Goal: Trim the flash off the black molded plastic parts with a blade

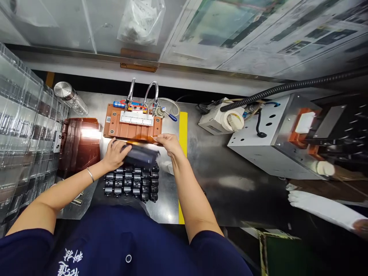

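A blurred, oblong, glossy black piece [140, 155] is held at its left end by the left hand [115, 154], thumb over the top edge. A thin, translucent orange strip [146, 139] is pinched at its right end by the right hand [169, 143]. Both are located between the reddish-brown rectangular fixture block [130, 130] and the rows of black cylindrical parts [130, 183]; whether either is touched by the piece cannot be told.

Piece is judged light, stiff, fairly slippery; best taken by its ends. Strip is judged very light, soft, easily creased; best pinched at an end or edge.

On the block, a white perforated bar [136, 119] is mounted, with two flexible silver metal tubes [156, 90] arched over it; access from behind is hampered by these. A blue-handled lever [171, 117] is set at the right corner. To the left, shiny amber-brown sheets [79, 145] and stacked clear plastic trays [25, 126]. Right, past the yellow stripe [183, 165], a white-grey metal machine [255, 142]. A co-worker's white-gloved hand [299, 198] is seen well apart.
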The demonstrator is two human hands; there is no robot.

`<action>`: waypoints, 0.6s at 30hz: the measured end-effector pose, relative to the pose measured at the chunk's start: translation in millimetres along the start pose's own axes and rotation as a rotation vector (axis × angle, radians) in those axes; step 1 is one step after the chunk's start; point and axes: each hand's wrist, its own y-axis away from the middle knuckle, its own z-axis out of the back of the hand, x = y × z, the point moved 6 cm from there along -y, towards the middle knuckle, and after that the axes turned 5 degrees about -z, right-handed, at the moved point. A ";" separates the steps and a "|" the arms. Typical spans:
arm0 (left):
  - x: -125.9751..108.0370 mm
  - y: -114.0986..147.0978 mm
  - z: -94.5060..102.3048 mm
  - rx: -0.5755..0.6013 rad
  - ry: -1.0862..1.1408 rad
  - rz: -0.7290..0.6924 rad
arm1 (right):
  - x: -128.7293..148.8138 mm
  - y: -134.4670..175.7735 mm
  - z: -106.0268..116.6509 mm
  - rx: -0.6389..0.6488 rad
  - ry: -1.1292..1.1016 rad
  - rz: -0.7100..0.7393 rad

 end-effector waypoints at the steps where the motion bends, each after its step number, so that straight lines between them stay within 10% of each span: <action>1: -12.8 3.1 10.3 -0.041 0.017 -0.064 | -1.6 3.3 -0.4 -0.012 0.006 -0.006; 5: -60.7 12.5 31.6 0.149 0.047 -0.107 | 6.0 25.1 4.7 -0.023 0.029 0.014; 11: -67.4 62.8 1.5 0.639 -0.026 0.216 | 43.8 71.9 7.6 0.008 0.297 0.260; 14: -49.0 71.8 -5.1 0.601 0.118 0.306 | 49.6 82.8 3.8 -0.001 0.350 0.297; 18: -15.8 28.0 26.4 0.189 0.400 0.461 | 55.8 92.7 -6.1 0.017 0.394 0.347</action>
